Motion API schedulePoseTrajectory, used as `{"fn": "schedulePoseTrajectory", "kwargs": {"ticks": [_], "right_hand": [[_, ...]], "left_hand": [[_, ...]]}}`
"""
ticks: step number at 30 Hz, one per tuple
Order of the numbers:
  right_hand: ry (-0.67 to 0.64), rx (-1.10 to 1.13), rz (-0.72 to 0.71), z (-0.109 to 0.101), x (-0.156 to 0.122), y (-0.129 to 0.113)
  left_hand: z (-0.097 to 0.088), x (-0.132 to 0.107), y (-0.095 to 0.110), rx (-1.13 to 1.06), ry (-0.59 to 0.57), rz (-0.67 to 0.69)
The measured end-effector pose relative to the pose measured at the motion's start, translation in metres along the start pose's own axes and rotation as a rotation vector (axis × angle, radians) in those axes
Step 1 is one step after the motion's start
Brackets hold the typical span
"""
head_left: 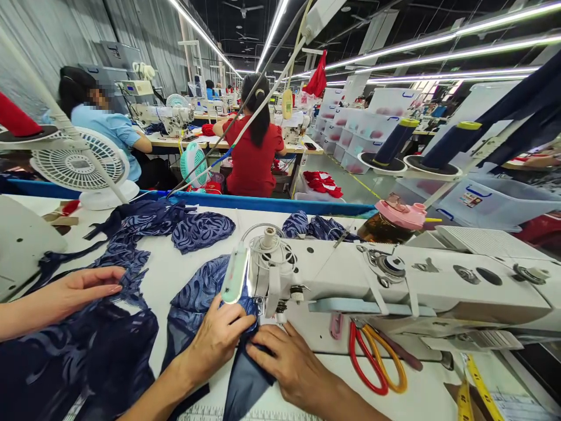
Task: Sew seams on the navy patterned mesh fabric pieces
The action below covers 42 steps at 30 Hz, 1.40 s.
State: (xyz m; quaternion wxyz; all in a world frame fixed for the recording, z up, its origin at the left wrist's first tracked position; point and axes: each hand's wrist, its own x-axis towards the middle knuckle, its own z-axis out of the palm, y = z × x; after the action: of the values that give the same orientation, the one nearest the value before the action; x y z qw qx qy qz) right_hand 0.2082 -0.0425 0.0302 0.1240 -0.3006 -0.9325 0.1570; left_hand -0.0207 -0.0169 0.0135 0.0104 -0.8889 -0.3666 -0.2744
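Observation:
My left hand (219, 333) is closed on a navy patterned fabric piece (199, 286), just left of the sewing machine's needle area. My right hand (291, 365) has its fingers curled on the same piece's dark sheer part (245, 380), right in front of the presser foot. The fabric runs under the head of the white sewing machine (333, 278); the needle is mostly hidden. A small clear, pale green plate (235, 273) on the machine head stands above my left fingers. Both hands lie close together on the white table.
At the left, another person's hand (87, 289) pinches navy lace (131, 280). Red-and-orange-handled scissors (368, 362) and a yellow measuring tape (477, 380) lie to the right. Navy cups (204, 231) rest behind. Beyond the blue table edge, a person in red (254, 158) sits with their back turned.

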Motion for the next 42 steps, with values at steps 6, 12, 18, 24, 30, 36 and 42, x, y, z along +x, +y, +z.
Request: {"fn": "schedulePoseTrajectory", "kwargs": {"ticks": [6,12,18,24,30,36,42], "right_hand": [[0.051,-0.056,-0.033,0.004,0.001,0.000],[0.166,-0.079,-0.125,0.009,0.000,0.003],[0.118,-0.046,-0.056,0.012,-0.001,0.004],[0.181,-0.057,-0.065,0.010,-0.002,-0.001],[0.207,-0.072,-0.071,0.011,0.003,0.001],[0.110,-0.093,0.004,0.015,0.009,0.005],[0.211,-0.085,0.016,0.009,0.002,0.009]], "left_hand": [[-0.002,0.000,0.002,-0.014,-0.001,0.032],[-0.004,0.003,0.006,0.037,0.029,0.101],[-0.001,0.009,0.000,0.008,0.033,0.084],[-0.003,0.006,0.007,-0.027,0.040,0.008],[-0.003,0.003,0.005,-0.011,0.010,-0.001],[0.005,0.024,0.017,0.137,-0.100,-0.100],[0.018,0.008,0.044,0.399,0.080,-0.137]]}}
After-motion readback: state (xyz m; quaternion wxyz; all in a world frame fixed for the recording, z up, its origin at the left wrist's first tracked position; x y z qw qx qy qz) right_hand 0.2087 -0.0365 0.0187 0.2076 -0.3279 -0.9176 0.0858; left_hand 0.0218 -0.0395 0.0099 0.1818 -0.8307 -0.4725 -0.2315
